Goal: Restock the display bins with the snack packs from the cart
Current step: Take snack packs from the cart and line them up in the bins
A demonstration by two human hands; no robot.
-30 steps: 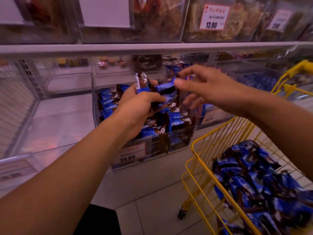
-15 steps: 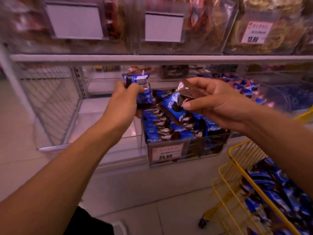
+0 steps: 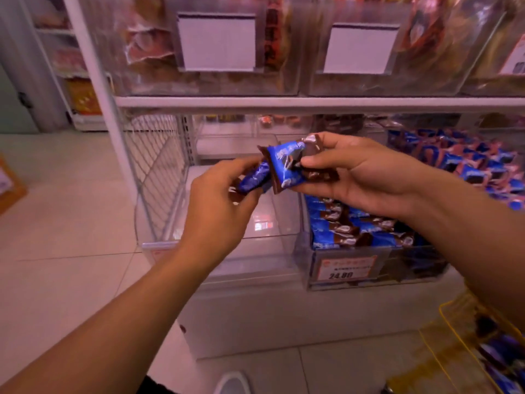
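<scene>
Both hands up in front of the shelf. Left hand [image 3: 218, 200] fingers curled round a blue snack pack [image 3: 253, 177], pack tilted, poking out to the right. Right hand [image 3: 360, 174] pinches a second blue pack [image 3: 285, 166] btwn thumb & fingers, w/ more brown-ended packs tucked in the palm. The 2 packs nearly touch, above the clear empty bin [image 3: 227, 245]. Right of it, the stocked bin [image 3: 355, 268] w/ 24.80 tag [image 3: 345, 268] holds rows of blue packs. Yellow cart [image 3: 466, 342] at near right, more packs inside, blurry.
</scene>
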